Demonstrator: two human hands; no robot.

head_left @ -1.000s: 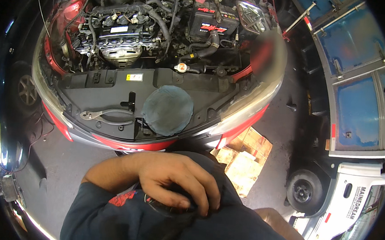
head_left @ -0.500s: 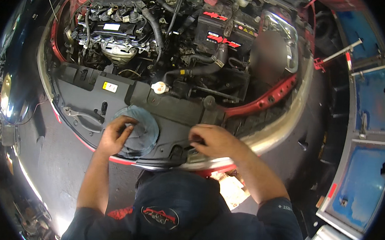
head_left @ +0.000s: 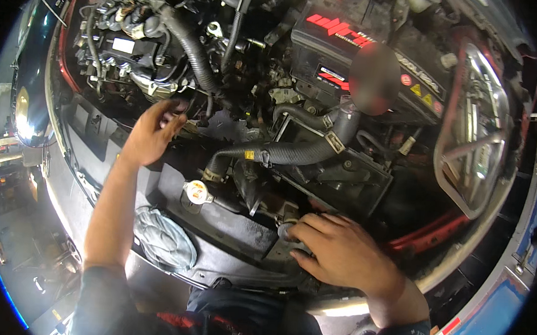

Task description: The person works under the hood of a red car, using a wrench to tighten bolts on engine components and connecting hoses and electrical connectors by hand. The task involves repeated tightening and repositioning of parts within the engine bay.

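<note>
My left hand (head_left: 150, 135) is over the front of the engine (head_left: 133, 49), with its fingertips curled together near a gap beside the black hoses. What they hold, if anything, I cannot make out. At the front panel, my right hand (head_left: 340, 252) is palm down, thumb apart from the fingers. Its index finger reaches a dark round fitting (head_left: 286, 231) on the panel's edge. Between the hands sits a pale radiator cap (head_left: 197, 192), with a thick black hose (head_left: 294, 157) behind it. A crumpled grey-blue cloth item (head_left: 164, 240) lies on the front panel (head_left: 233, 227).
A black battery (head_left: 327, 38) with red markings stands behind the hose. To the right lies a silver-rimmed tray-like piece (head_left: 450, 158) with long metal items in it. Blue panels (head_left: 487, 332) stand at the lower right, and a dark car (head_left: 30, 101) is at the left.
My view has shifted closer over the engine bay. The left hand has left the cloth item and reached forward to the engine; the right hand has come down onto the front panel's edge.
</note>
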